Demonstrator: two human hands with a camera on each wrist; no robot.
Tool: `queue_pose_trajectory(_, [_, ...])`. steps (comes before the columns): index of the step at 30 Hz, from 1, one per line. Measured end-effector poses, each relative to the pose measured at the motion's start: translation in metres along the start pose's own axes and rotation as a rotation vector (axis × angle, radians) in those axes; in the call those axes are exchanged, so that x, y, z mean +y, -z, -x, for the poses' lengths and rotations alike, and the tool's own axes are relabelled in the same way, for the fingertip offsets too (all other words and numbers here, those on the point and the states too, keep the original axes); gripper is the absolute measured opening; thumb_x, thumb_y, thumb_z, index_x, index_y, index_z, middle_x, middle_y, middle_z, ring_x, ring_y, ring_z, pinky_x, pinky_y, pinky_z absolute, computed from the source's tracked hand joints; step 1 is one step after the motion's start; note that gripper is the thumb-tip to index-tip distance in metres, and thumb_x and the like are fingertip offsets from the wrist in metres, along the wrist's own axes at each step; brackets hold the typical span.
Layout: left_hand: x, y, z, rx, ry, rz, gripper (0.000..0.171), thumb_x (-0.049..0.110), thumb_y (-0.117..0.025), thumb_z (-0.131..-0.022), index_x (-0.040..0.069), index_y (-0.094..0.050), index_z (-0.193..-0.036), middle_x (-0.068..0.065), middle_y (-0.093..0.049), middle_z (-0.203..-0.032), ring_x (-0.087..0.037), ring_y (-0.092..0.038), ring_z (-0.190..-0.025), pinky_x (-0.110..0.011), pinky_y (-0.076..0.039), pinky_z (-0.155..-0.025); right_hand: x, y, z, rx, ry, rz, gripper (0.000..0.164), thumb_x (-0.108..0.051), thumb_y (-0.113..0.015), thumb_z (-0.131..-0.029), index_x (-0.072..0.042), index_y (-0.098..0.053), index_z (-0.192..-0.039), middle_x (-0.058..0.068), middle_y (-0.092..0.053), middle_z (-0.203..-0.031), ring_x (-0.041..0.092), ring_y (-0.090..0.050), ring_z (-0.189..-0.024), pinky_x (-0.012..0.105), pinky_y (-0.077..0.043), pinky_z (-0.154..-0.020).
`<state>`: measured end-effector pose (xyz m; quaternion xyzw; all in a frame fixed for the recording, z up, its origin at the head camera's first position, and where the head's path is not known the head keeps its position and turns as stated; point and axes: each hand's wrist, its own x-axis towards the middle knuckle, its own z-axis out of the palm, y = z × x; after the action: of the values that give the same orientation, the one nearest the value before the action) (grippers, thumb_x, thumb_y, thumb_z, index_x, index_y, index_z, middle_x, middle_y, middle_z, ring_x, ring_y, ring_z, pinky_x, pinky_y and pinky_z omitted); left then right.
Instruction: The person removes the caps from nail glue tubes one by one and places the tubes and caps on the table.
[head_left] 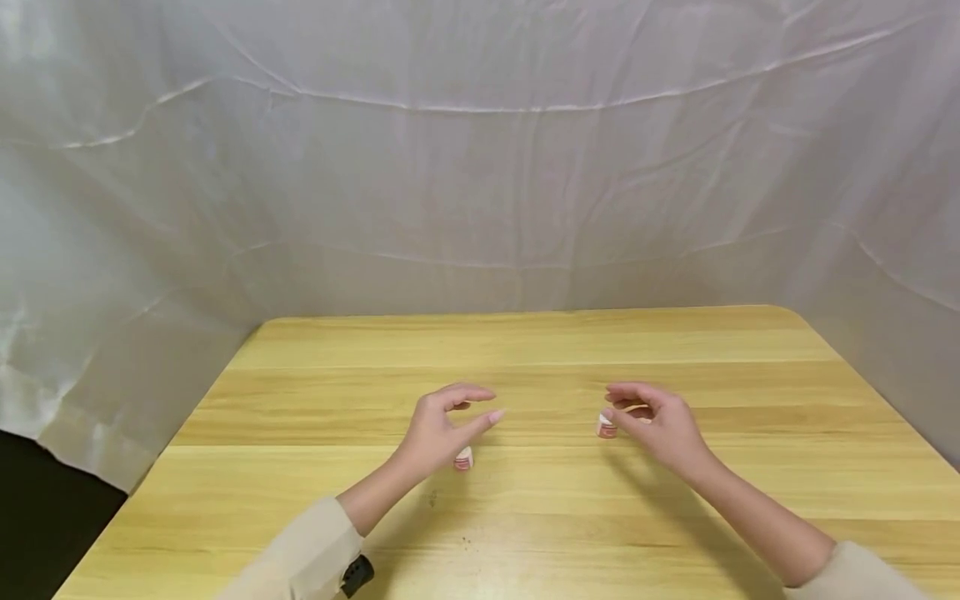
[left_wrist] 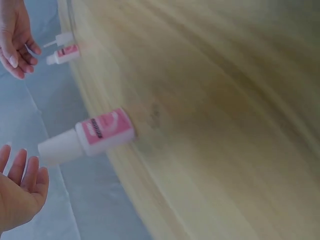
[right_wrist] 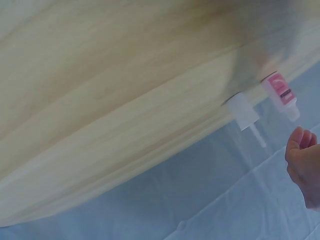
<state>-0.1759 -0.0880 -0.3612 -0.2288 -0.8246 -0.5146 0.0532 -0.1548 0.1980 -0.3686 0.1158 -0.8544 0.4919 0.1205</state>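
Note:
My left hand [head_left: 442, 429] hovers over the table, fingers and thumb bent loosely apart with nothing between them. Partly behind it stands a small capped white bottle [left_wrist: 110, 131] with a pink label, upright on the table. On the other side my right hand [head_left: 663, 423] is also raised and empty, thumb overlapping a second pink-labelled bottle [head_left: 606, 427] in the head view. That bottle has its narrow neck bare in the right wrist view. Beside it a white cap [right_wrist: 242, 111] with a thin applicator stem stands stem-up; the head view hides it.
The wooden table [head_left: 525, 342] has rounded far corners, with grey-white cloth [head_left: 480, 192] hanging behind and at both sides. Small dark specks [head_left: 465, 542] mark its near part. A black device [head_left: 357, 575] sits at the left sleeve. Below left the floor is dark.

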Motion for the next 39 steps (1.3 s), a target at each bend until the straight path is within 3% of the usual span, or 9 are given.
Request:
queue_pose_trajectory(7, [-0.01,0.011,0.01,0.022,0.009,-0.005,0.032,0.019,-0.074,-0.08,0.007,-0.067,-0.109,-0.01,-0.067,-0.111,-0.022,-0.06,-0.107,-0.044,-0.049,-0.092,-0.008,-0.012,-0.001,-0.039,-0.025,-0.112,0.029,-0.002,-0.066,-0.084,0.01,-0.061,-0.109,0.028,-0.062,-0.1,0.004,-0.063,-0.072,0.025,-0.057,-0.061])
queue_pose_trajectory(14, [-0.022,0.017,0.022,0.022,0.025,-0.009,0.035,0.016,-0.074,-0.079,0.001,-0.065,-0.109,-0.016,-0.067,-0.11,-0.027,-0.061,-0.104,-0.044,-0.05,-0.089,-0.017,-0.026,-0.004,-0.031,0.009,-0.066,0.025,-0.003,-0.068,-0.082,0.006,-0.065,-0.106,0.022,-0.066,-0.098,-0.002,-0.058,-0.08,0.018,-0.054,-0.07])
queue_pose_trajectory(20, [-0.034,0.02,0.033,-0.017,0.092,0.012,0.037,0.017,-0.074,-0.079,-0.002,-0.064,-0.109,-0.017,-0.066,-0.11,-0.029,-0.061,-0.102,-0.038,-0.052,-0.09,-0.024,-0.037,-0.005,-0.072,0.01,-0.075,0.024,-0.004,-0.068,-0.083,0.004,-0.065,-0.105,0.02,-0.066,-0.1,0.007,-0.061,-0.084,0.019,-0.054,-0.073])
queue_pose_trajectory(28, [-0.042,0.021,0.044,-0.064,0.142,0.004,0.038,0.024,-0.077,-0.076,0.005,-0.066,-0.107,-0.007,-0.068,-0.108,-0.023,-0.061,-0.102,-0.035,-0.052,-0.089,-0.03,-0.053,-0.007,-0.108,0.039,-0.076,0.024,-0.003,-0.068,-0.082,0.004,-0.065,-0.105,0.02,-0.067,-0.099,0.021,-0.062,-0.088,0.024,-0.055,-0.076])
queue_pose_trajectory(39, [-0.051,0.021,0.05,-0.097,0.154,-0.04,0.032,0.023,-0.075,-0.078,0.004,-0.067,-0.102,-0.01,-0.07,-0.104,-0.025,-0.064,-0.097,-0.033,-0.054,-0.084,-0.034,-0.08,-0.01,-0.211,0.084,-0.092,0.026,-0.006,-0.068,-0.083,0.003,-0.065,-0.107,0.019,-0.067,-0.105,0.03,-0.062,-0.095,0.027,-0.054,-0.081])
